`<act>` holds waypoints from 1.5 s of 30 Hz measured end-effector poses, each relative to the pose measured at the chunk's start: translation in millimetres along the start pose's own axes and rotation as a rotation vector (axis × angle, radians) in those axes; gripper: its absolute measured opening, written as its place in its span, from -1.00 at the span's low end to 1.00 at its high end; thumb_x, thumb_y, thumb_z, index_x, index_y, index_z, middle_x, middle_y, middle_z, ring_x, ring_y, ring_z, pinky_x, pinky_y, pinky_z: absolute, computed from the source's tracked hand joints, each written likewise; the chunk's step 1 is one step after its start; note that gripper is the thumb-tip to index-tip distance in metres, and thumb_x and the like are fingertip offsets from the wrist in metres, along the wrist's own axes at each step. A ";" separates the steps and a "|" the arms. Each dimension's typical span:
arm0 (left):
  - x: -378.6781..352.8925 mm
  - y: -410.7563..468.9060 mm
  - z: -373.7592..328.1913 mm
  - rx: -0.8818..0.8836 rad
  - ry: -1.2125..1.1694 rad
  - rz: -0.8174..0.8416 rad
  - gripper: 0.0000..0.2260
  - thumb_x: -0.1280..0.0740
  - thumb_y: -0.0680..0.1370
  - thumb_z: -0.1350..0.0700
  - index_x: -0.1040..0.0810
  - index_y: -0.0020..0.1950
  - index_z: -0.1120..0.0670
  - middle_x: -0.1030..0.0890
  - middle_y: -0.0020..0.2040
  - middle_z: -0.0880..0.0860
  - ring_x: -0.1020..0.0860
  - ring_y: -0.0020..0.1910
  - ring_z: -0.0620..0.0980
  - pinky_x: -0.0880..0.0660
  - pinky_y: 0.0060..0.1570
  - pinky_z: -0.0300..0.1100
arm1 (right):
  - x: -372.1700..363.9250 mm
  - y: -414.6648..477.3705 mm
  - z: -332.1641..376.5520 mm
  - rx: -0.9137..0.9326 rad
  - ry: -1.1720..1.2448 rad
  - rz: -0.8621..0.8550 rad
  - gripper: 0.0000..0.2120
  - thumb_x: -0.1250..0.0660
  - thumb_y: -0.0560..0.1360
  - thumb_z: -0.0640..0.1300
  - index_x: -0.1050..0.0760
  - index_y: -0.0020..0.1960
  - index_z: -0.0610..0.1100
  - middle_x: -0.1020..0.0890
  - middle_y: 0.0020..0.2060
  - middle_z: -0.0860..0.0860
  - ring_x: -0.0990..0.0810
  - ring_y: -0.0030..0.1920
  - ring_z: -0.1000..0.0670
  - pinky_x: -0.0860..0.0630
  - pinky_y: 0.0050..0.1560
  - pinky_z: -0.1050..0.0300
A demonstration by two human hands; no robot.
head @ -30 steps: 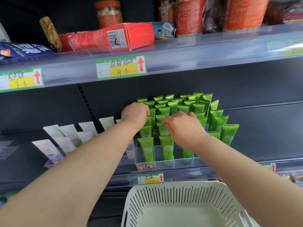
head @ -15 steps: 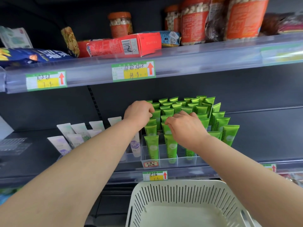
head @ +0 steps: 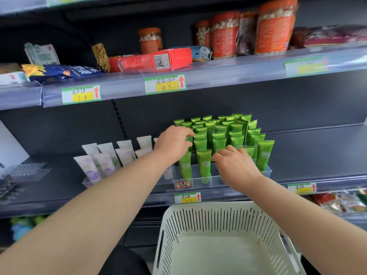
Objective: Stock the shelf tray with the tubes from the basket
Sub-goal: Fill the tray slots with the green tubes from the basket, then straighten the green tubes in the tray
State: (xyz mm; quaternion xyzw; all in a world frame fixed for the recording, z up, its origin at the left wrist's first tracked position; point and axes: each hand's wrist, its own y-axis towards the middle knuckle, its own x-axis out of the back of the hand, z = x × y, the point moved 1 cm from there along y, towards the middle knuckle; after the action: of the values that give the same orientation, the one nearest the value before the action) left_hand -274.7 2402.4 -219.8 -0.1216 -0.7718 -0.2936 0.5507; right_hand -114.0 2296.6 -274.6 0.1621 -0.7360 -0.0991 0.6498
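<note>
Several green tubes (head: pixel 234 133) stand upright in rows in a clear divided shelf tray (head: pixel 196 180) on the middle shelf. My left hand (head: pixel 172 141) is at the tray's left column, its fingers curled round the top of a green tube (head: pixel 189 140). My right hand (head: pixel 236 165) lies over the front middle of the tray, with spread fingertips touching the tube tops there. Below the shelf sits the white slotted basket (head: pixel 208 207); no tubes show inside it.
A second clear tray with white and purple tubes (head: pixel 105 161) stands to the left of the green ones. The shelf above carries a red box (head: pixel 151 60), snack bags and orange-lidded jars (head: pixel 274 26). Price tags (head: pixel 187 197) line the shelf edges.
Both hands stay at the green tubes. My right hand has slid slightly down and right over the front rows, and my left fingers reach further into the tubes. The view has shifted upward.
</note>
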 end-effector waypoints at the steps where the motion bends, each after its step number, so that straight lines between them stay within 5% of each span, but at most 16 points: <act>1: -1.3 -6.7 -1.9 0.002 0.001 0.008 -0.70 -0.36 0.55 0.03 -0.54 0.29 -0.11 -0.57 0.24 0.06 -0.48 0.24 0.09 -0.46 0.15 -0.01 | -2.7 -7.0 0.3 -0.006 0.000 0.018 -0.72 -0.20 0.52 -0.19 -0.46 0.21 -0.03 -0.56 0.02 0.03 -0.44 0.08 -0.08 -0.30 -0.08 0.04; 9: -18.7 -57.8 -7.5 0.010 0.030 0.036 -0.63 -0.33 0.58 0.03 -0.44 0.39 -0.03 -0.47 0.36 -0.01 -0.35 0.36 0.00 -0.38 0.22 -0.03 | -32.3 -50.5 -6.0 -0.076 0.001 0.135 -0.72 -0.16 0.55 -0.12 -0.38 0.26 -0.02 -0.49 0.10 0.03 -0.40 0.14 -0.08 -0.33 0.01 0.04; 17: -47.8 -82.6 1.3 0.131 0.065 0.058 -0.59 -0.31 0.58 0.04 -0.38 0.43 0.02 -0.40 0.39 0.00 -0.29 0.39 0.03 -0.35 0.30 -0.03 | -53.2 -64.3 -10.8 -0.138 -0.014 0.192 -0.46 -0.16 0.58 -0.04 -0.09 0.51 -0.07 -0.26 0.42 -0.03 -0.28 0.36 -0.10 -0.31 0.25 -0.05; 23: -68.0 -92.4 0.0 0.183 0.119 0.113 -0.57 -0.30 0.58 -0.02 -0.36 0.42 0.06 -0.40 0.37 0.06 -0.31 0.36 0.08 -0.36 0.31 -0.02 | -58.9 -64.4 -9.9 -0.159 -0.006 0.203 -0.42 -0.09 0.61 0.03 0.02 0.55 -0.10 -0.18 0.47 -0.03 -0.20 0.43 -0.09 -0.27 0.29 -0.04; 32: -91.8 -100.5 -1.5 0.276 0.131 0.270 -0.49 -0.30 0.59 -0.03 -0.23 0.48 0.05 -0.30 0.39 0.15 -0.29 0.35 0.17 -0.39 0.23 0.02 | -67.2 -62.8 -12.6 -0.172 0.005 0.198 -0.39 -0.11 0.60 0.06 0.01 0.55 -0.13 -0.21 0.45 -0.03 -0.20 0.43 -0.08 -0.26 0.29 -0.03; 45: -107.8 -104.7 4.2 0.223 0.084 0.199 -0.46 -0.29 0.59 0.01 -0.16 0.52 0.01 -0.22 0.46 0.14 -0.20 0.44 0.13 -0.37 0.28 0.00 | -81.6 -60.1 -15.7 -0.187 0.026 0.183 -0.40 -0.14 0.59 0.09 -0.04 0.53 -0.09 -0.24 0.43 -0.03 -0.22 0.42 -0.08 -0.27 0.31 -0.05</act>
State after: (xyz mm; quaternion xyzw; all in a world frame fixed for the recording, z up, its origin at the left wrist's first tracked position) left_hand -292.2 2336.0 -353.5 -0.1234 -0.7601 -0.1549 0.6189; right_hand -83.4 2271.8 -369.3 0.0344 -0.7268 -0.1055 0.6778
